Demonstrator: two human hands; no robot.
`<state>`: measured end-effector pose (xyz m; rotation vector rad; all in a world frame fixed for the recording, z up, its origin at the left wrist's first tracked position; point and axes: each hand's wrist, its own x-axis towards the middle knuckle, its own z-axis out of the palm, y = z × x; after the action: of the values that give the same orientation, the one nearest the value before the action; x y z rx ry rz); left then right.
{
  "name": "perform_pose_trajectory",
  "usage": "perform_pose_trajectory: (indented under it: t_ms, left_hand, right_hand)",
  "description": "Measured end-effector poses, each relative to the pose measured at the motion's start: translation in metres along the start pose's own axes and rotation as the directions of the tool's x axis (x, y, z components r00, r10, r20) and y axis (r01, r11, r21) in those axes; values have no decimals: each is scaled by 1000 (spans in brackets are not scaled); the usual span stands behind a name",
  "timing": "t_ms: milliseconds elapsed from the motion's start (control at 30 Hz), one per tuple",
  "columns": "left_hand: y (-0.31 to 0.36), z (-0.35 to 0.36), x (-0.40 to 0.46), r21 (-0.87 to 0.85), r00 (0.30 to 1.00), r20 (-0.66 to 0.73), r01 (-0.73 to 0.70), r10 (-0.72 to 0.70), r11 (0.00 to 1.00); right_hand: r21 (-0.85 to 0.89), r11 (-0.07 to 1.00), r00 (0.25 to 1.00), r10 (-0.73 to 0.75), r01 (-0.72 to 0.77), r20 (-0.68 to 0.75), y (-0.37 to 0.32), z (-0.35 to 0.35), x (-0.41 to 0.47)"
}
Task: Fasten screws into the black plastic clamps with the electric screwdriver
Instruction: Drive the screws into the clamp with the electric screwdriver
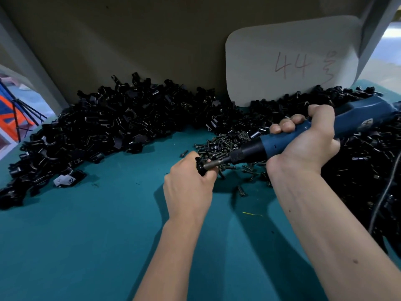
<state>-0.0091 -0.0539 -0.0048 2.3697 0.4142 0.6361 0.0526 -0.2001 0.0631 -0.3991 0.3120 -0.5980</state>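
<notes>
Fingers of the left hand (188,181) curl tight around a black plastic clamp (200,166), pinching it just above the teal table (91,246), while the metal bit of the electric screwdriver (303,133) meets the clamp at the fingertips. The right hand (303,140) wraps its fingers and thumb firmly around the tool's blue barrel, holding it tilted, tip down to the left and its rear end rising to the right. Just behind the hands lies a loose scatter of screws (225,144), a few strays lying nearer the person. Beyond them a long heap of black clamps (112,127) curves across the table's far side and down the right edge. A pale card (290,59) marked "44" in red leans against the back panel, its foot in the heap.
</notes>
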Motion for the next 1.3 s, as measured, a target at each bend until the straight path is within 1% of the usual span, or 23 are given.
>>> perform_pose_trajectory:
  t_ms: [67, 167, 300, 500, 767, 1067, 1300]
  left_hand:
    - [-1, -1, 0, 1, 1000, -2, -1, 1, 1000]
    - [-1, -1, 0, 4, 1000, 3, -14, 14, 1000]
    - [-1, -1, 0, 7, 1000, 5, -27, 27, 1000]
    - [-2, -1, -1, -20, 1000, 4, -24, 24, 1000]
    - [-1, -2, -2, 11, 1000, 10, -24, 24, 1000]
    - [-2, -3, -1, 0, 999, 22, -37, 37, 999]
    - [-4, -4, -2, 26, 999, 4, -43, 43, 999]
  right_hand:
    - [-42, 999, 998, 12, -9, 66, -1, -1, -3]
    - [-59, 998, 997, 35, -30, 72, -4, -1, -8]
    - [-82, 995, 997, 54, -49, 58, -5, -2, -9]
    - [-77, 995, 995, 67, -61, 77, -4, -2, -11]
    - [-86, 995, 996, 60, -54, 63, -2, -3, -11]
    - [-78, 996, 993, 50, -42, 107, -2, -2, -14]
    - [-89, 994, 995, 69, -63, 70, 0, -3, -14]
